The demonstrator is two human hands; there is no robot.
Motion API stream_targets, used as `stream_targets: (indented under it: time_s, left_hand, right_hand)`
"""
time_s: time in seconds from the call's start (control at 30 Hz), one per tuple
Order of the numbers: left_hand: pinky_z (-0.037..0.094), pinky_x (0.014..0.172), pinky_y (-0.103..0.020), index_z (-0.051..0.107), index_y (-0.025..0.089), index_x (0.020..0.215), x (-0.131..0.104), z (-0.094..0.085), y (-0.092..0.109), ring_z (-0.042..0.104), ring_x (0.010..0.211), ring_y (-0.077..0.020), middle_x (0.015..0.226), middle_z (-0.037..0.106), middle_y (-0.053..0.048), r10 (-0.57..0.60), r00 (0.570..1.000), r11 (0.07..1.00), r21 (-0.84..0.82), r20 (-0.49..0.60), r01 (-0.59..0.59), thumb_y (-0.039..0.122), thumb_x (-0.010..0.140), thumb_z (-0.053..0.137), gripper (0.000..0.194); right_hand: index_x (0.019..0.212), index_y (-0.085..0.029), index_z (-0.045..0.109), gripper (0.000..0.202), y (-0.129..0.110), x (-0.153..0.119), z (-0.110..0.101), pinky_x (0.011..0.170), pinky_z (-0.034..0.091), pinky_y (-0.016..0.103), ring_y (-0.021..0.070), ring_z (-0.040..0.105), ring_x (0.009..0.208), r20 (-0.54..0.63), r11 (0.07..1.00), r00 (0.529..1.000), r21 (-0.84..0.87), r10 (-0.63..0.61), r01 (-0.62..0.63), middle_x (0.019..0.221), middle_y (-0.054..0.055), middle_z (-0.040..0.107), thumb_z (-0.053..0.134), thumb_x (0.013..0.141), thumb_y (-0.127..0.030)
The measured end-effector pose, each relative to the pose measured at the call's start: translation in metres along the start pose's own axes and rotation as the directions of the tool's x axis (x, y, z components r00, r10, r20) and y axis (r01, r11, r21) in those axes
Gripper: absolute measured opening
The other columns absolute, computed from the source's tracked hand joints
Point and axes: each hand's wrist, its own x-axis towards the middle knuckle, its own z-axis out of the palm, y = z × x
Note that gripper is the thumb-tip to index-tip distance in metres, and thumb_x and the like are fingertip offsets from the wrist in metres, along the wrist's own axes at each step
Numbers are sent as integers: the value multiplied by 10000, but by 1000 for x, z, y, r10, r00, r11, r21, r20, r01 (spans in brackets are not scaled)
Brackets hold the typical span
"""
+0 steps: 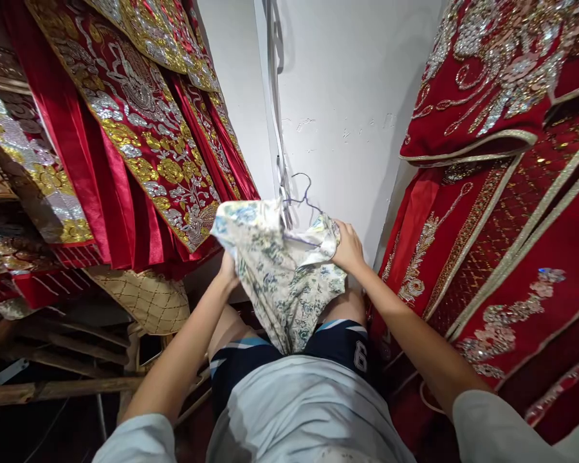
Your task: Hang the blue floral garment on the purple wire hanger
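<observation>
A pale floral top (289, 283) with small blue-green flowers spreads between my hands, in front of my lap. Its left side is lifted and slightly blurred. A dark wire hanger (303, 198) sits in the neckline, and its hook points up toward the wall. My right hand (349, 249) grips the top at the right shoulder, with the fingers partly behind the cloth. At the left side, my left hand (229, 269) holds the cloth from below and behind. Most of its fingers are hidden by the fabric.
Red embroidered costumes (159, 148) with gold and silver sequins hang at the left. More beaded red garments (492, 212) hang close on the right. A white wall (347, 83) with a pale vertical strip (269, 83) stands ahead. Wooden bars (77, 389) lie at the lower left.
</observation>
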Motion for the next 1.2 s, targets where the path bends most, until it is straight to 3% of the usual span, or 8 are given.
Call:
stream_targets:
  time_s: [0.23, 0.43, 0.57, 0.63, 0.87, 1.0, 1.1, 1.2]
  left_hand:
    - [270, 1209, -461, 526, 213, 1381, -48, 12, -78, 385, 1439, -324, 1452, 551, -114, -133, 980, 990, -58, -145, 126, 513, 757, 743, 724]
    - [333, 1185, -435, 600, 193, 1286, -79, 46, -124, 463, 1394, -289, 1380, 613, -129, -335, 932, 900, -340, -138, 273, 395, 753, 785, 599]
    - [326, 1185, -487, 688, 156, 1140, -93, 52, -134, 436, 1407, -341, 1315, 649, -181, -516, 853, 799, -399, -71, 450, 469, 719, 807, 538]
    - [339, 1178, -501, 705, 152, 1110, -97, 53, -133, 455, 1391, -351, 1283, 667, -182, -518, 852, 799, -397, -75, 451, 480, 726, 799, 514]
    - [311, 1203, -470, 673, 176, 1170, -103, 50, -124, 412, 1426, -325, 1372, 616, -143, -503, 853, 823, -378, -136, 425, 422, 774, 759, 474]
    - [341, 1188, -423, 471, 232, 1403, -111, 57, -117, 406, 1433, -278, 1445, 551, -97, -366, 882, 919, -263, -297, 292, 397, 867, 643, 587]
    - [262, 1216, -455, 132, 234, 1539, -123, 64, -110, 228, 1510, -295, 1578, 336, -147, -112, 842, 962, 156, -527, 225, 414, 915, 558, 776]
    - [143, 1228, -520, 104, 221, 1518, -130, 75, -102, 70, 1533, -334, 1610, 174, -208, 149, 839, 875, 465, -523, 134, 397, 890, 589, 813]
  right_hand:
    - [1442, -122, 461, 807, -19, 38, 1, 983, 422, 534, 406, 525, 1120, 136, 992, 990, -110, -49, 64, 1194, 199, 566, 685, 680, -259]
    - [1473, -244, 396, 829, -34, -17, 5, 1133, 235, 630, 412, 250, 1429, 156, 969, 957, 84, -245, 234, 1506, 132, 400, 690, 699, -288]
    - [1037, -209, 618, 278, -32, -77, 41, 899, 481, 470, 289, 612, 1005, 219, 921, 976, 378, 13, -97, 1019, 98, 665, 610, 819, -382]
    - [804, -215, 564, 257, -33, -104, 66, 656, 489, 344, 210, 595, 681, 410, 815, 901, 468, 144, -343, 700, 19, 601, 582, 842, -468]
    - [776, -230, 528, 259, -41, -146, 102, 628, 459, 295, 185, 589, 648, 406, 729, 890, 543, 206, -416, 682, 7, 613, 501, 889, -462]
    - [825, -238, 581, 174, -36, -147, 93, 641, 454, 299, 190, 583, 650, 384, 764, 891, 490, 243, -420, 705, 9, 633, 529, 864, -399]
    - [858, -248, 587, 178, -37, -150, 87, 632, 444, 301, 196, 577, 643, 340, 790, 899, 452, 277, -415, 709, 15, 633, 499, 889, -399]
    - [860, -253, 588, 228, -44, -154, 84, 608, 433, 304, 196, 558, 600, 248, 825, 921, 417, 301, -382, 671, 14, 609, 464, 923, -435]
